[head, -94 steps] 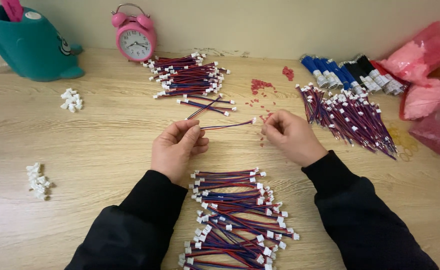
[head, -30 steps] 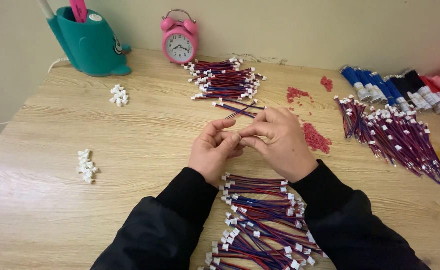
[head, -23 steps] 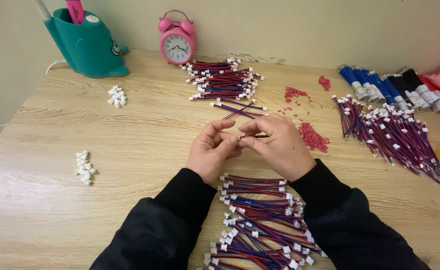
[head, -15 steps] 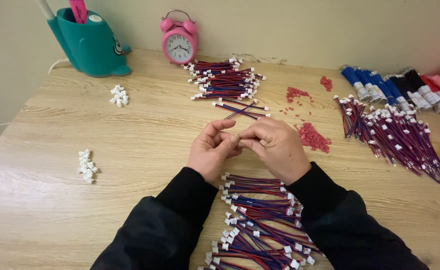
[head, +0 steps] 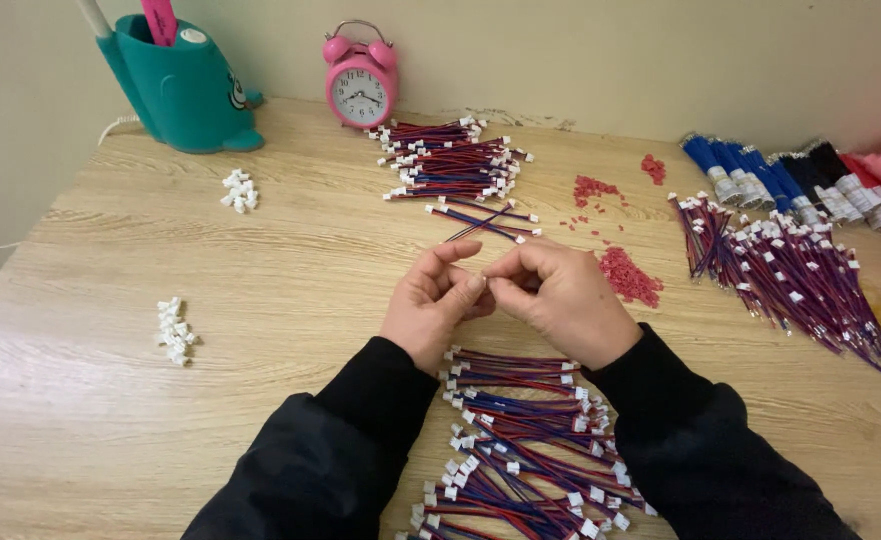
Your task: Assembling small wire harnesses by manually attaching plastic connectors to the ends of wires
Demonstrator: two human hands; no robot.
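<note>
I see a pale wooden surface [head: 260,260] against a beige wall [head: 610,50]. My left hand [head: 430,305] and right hand [head: 565,300] meet fingertip to fingertip, pinched shut; what they grip I cannot tell.

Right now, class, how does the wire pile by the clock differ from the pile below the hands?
The far wire pile lies beside the pink clock, clear of the hands; the near wire pile lies between the sleeves, partly cut off by the frame. The near pile looks larger. Both hold red-and-blue wires with white connectors.

Three wire piles [head: 455,165], two connector clusters [head: 175,330], one clock [head: 360,88].
</note>
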